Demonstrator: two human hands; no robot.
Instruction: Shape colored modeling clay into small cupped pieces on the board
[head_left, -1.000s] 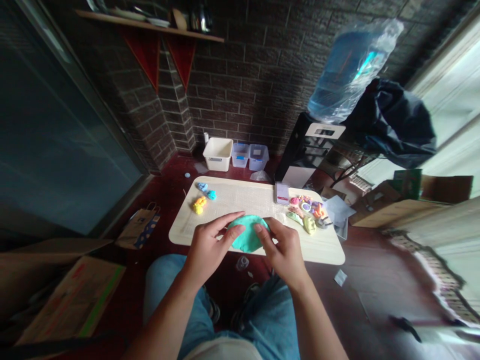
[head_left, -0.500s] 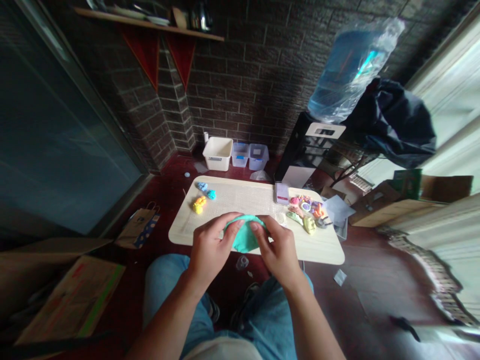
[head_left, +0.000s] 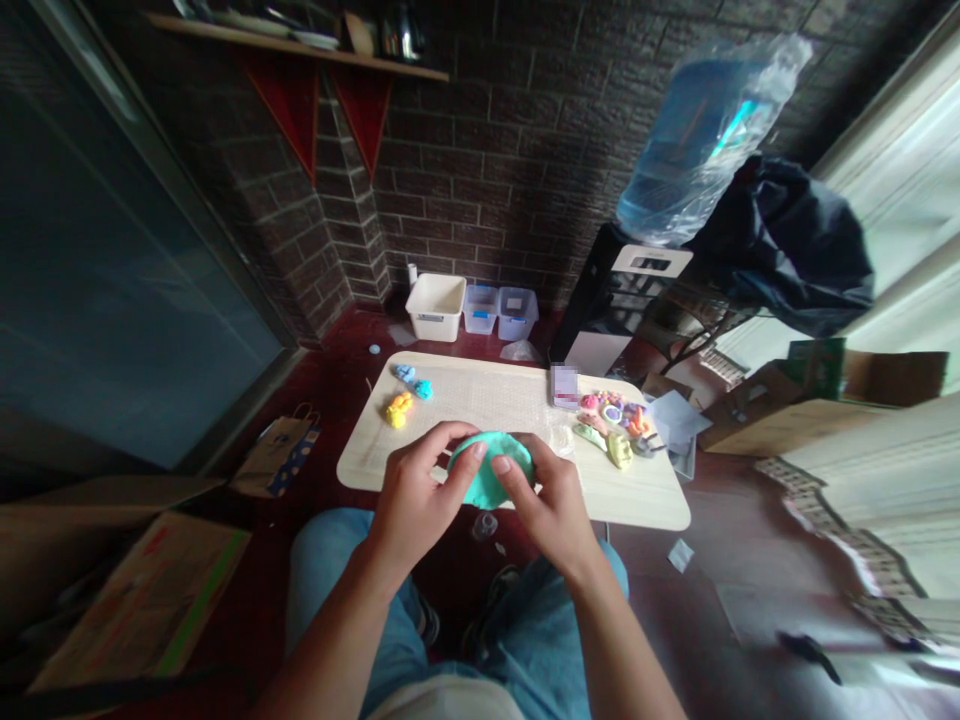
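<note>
A flattened round piece of green modelling clay (head_left: 489, 488) is held up between my two hands, over the near edge of the low table (head_left: 637, 503). My left hand (head_left: 424, 480) grips its left side, thumb on the face and fingers behind. On the right side my right hand (head_left: 551, 490) holds it the same way, its thumb pressing near the middle. Yellow clay (head_left: 399, 408) and blue clay lumps (head_left: 423, 389) lie at the table's left. Several colourful clay pieces, among them a pale yellow lump (head_left: 619, 450), lie at the right.
A phone-like device (head_left: 564, 386) lies at the table's far edge. Beyond stand a white bin (head_left: 436, 308), clear boxes (head_left: 517, 313) and a water dispenser (head_left: 600, 300). Cardboard boxes (head_left: 142, 600) are at the left, a paper bag (head_left: 270, 455) beside them.
My right thumb has shifted left and inward across the green clay. The clay's face is tipped slightly more toward me; both hands keep their hold.
</note>
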